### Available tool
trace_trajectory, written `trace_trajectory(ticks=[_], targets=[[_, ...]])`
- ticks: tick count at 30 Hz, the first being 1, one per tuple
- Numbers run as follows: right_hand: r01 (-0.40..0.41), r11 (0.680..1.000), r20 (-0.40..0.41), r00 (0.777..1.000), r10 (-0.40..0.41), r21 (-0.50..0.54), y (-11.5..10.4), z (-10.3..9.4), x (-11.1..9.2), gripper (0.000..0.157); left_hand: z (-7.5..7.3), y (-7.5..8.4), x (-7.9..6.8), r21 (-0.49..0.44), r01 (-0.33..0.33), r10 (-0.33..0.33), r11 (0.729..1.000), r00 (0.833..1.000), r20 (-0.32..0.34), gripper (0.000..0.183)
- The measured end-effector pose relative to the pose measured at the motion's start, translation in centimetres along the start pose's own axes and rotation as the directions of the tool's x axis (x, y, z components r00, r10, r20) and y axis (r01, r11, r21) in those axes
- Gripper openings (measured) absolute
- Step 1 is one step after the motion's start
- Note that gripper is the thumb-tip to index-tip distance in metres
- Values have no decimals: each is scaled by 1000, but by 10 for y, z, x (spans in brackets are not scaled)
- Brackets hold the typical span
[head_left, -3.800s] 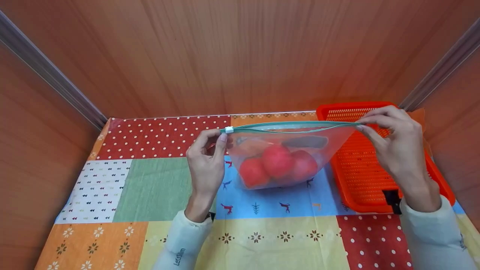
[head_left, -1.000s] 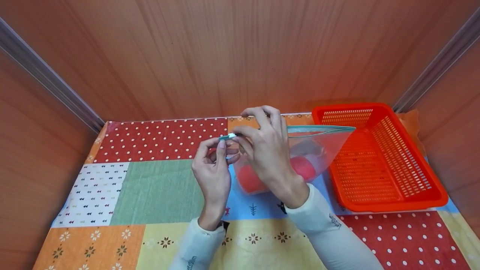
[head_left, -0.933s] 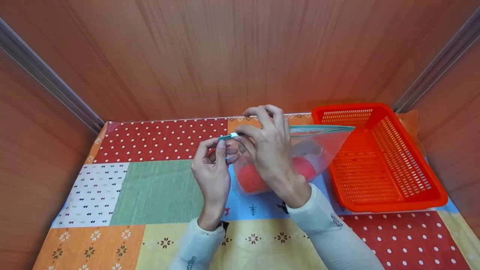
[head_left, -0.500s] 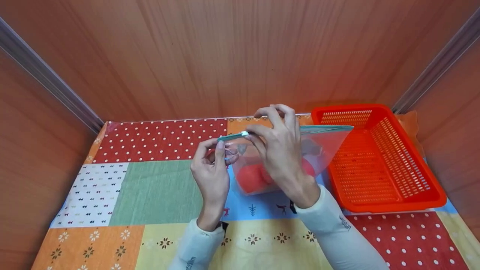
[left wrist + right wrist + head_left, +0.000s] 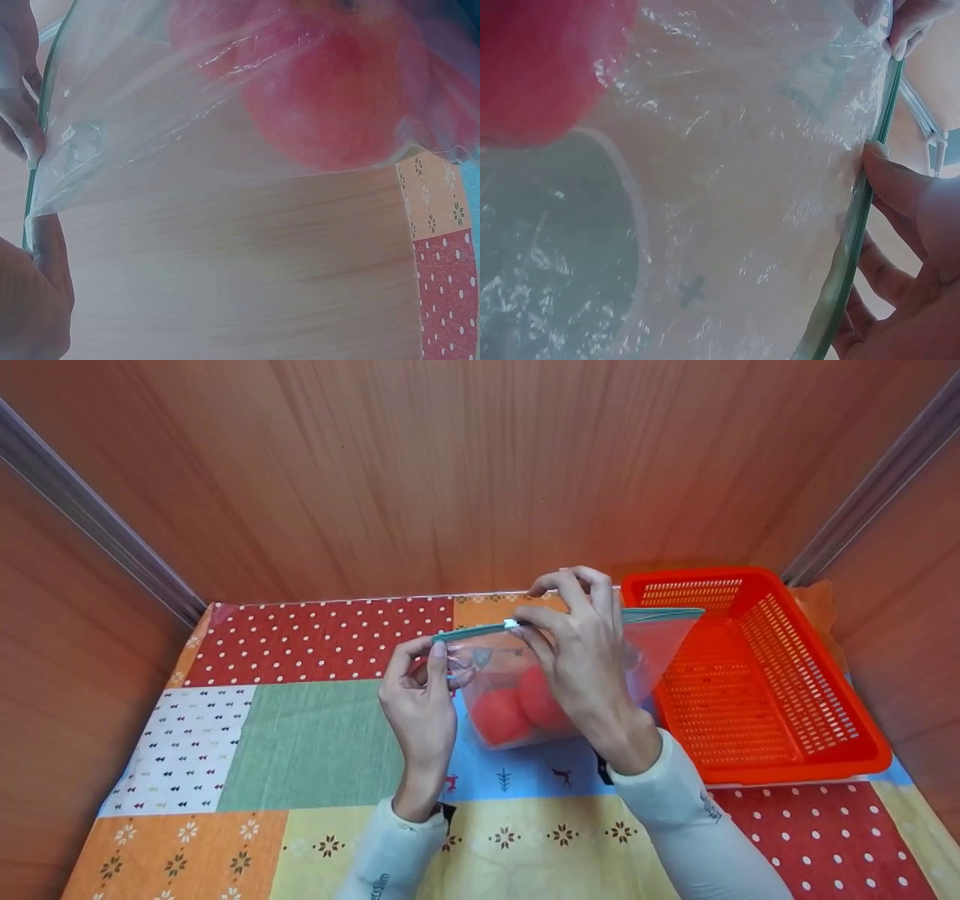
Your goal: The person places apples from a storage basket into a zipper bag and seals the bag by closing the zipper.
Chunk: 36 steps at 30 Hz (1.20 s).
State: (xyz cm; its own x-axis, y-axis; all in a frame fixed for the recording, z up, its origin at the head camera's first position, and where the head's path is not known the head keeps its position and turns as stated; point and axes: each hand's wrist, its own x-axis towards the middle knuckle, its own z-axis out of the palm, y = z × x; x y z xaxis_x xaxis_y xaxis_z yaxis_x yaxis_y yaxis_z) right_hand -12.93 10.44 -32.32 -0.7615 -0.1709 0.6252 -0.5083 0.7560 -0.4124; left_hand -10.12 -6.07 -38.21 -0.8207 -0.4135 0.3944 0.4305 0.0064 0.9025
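Observation:
A clear zip bag [image 5: 660, 645] with a green zip strip [image 5: 472, 632] hangs over the blue patch of the cloth. Round red apples [image 5: 501, 716] fill its lower part and show through the plastic, close up in the left wrist view. My left hand [image 5: 421, 712] pinches the strip's left end between thumb and fingers. With thumb and index finger, my right hand [image 5: 589, 667] pinches the white slider [image 5: 511, 624], a short way along the strip. Left of the slider the strip's edges lie together. The right hand covers the strip's middle and part of the apples.
An orange-red plastic basket [image 5: 750, 769] stands at the right, partly behind the bag's right corner. A patchwork cloth [image 5: 315, 742] covers the table. Wooden panels [image 5: 375, 472] rise at the back and both sides.
Earlier my right hand held the strip's right end; it then moved left to the slider. Over the last second it has drawn the slider rightward. The left hand keeps its pinch on the left end.

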Motion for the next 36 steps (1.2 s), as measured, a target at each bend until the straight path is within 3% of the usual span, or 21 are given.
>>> trace_trajectory(ticks=[14,36], targets=[[36,999,-14,999,-36,-40,11,-15,-6,18,-2,-2,0,3,-9,9,1000,1000,-7,16],[161,974,-49,984,-171,-161,39,-34,-15,16,-3,-2,-1,28,-11,12,1000,999,-31,15]])
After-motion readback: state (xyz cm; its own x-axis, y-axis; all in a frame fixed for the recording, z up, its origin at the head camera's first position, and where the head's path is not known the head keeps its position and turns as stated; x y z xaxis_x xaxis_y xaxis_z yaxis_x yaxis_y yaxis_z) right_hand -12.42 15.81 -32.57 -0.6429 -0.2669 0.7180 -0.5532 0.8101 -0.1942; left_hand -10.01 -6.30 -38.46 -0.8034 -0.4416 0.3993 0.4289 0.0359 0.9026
